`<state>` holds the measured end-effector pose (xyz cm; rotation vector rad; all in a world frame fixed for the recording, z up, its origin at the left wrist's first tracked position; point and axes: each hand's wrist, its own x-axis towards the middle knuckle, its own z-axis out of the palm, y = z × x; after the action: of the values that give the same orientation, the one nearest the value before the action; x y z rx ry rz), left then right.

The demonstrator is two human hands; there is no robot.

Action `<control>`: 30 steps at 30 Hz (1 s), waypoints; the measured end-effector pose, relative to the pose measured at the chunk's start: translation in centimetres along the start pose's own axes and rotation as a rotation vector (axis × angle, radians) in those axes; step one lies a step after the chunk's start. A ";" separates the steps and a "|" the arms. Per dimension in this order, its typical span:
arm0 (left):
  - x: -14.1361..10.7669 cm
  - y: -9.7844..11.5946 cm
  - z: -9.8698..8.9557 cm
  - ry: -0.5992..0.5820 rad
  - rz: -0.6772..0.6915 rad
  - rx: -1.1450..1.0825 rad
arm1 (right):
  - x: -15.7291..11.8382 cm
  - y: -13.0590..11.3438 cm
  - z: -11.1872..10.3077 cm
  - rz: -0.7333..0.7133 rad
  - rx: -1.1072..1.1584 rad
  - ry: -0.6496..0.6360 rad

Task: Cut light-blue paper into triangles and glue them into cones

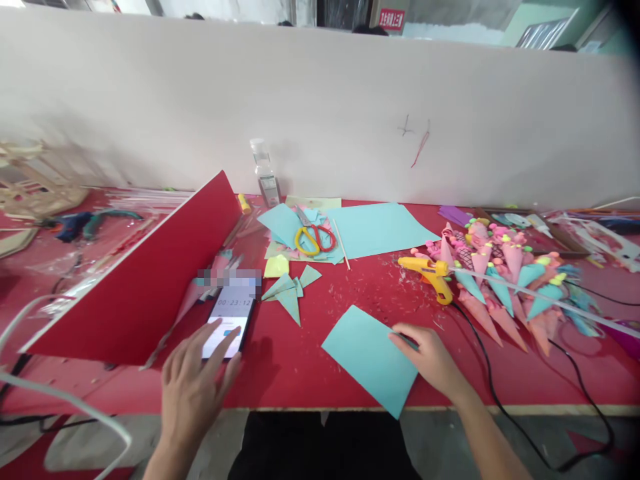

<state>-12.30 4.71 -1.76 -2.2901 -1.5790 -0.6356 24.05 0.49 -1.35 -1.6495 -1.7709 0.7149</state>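
My left hand (200,380) hovers over a phone (231,313), fingers spread, with the fingertips over the lower part of its lit screen. Whether they touch the glass I cannot tell. A light blue sheet of paper (370,353) lies at an angle near the table's front edge. My right hand (425,353) pinches its right edge between thumb and fingers. Several folded blue-green paper pieces (290,293) rest to the right of the phone, beside a small yellow pad (277,267).
Scissors (315,240) lie on paper scraps near a larger blue sheet (380,227). A yellow glue gun (429,275) with a black cord sits left of piled pink and blue paper cones (505,273). A red board (165,280) slants up at left; a clear bottle (266,175) stands behind.
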 end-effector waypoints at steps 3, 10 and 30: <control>-1.4 -1.6 0.6 -0.023 -0.023 0.120 | -0.3 0.9 0.5 0.029 0.001 0.008; -0.6 0.2 0.6 -0.016 -0.044 0.015 | -0.2 0.0 0.3 0.012 -0.029 0.028; 7.2 10.2 -2.7 0.090 0.557 -0.266 | 0.9 -7.9 -3.2 -0.417 -0.204 -0.207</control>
<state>-1.15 5.57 4.35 -2.6783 -0.7853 -0.8109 21.09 0.75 6.68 -1.2944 -2.3079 0.5389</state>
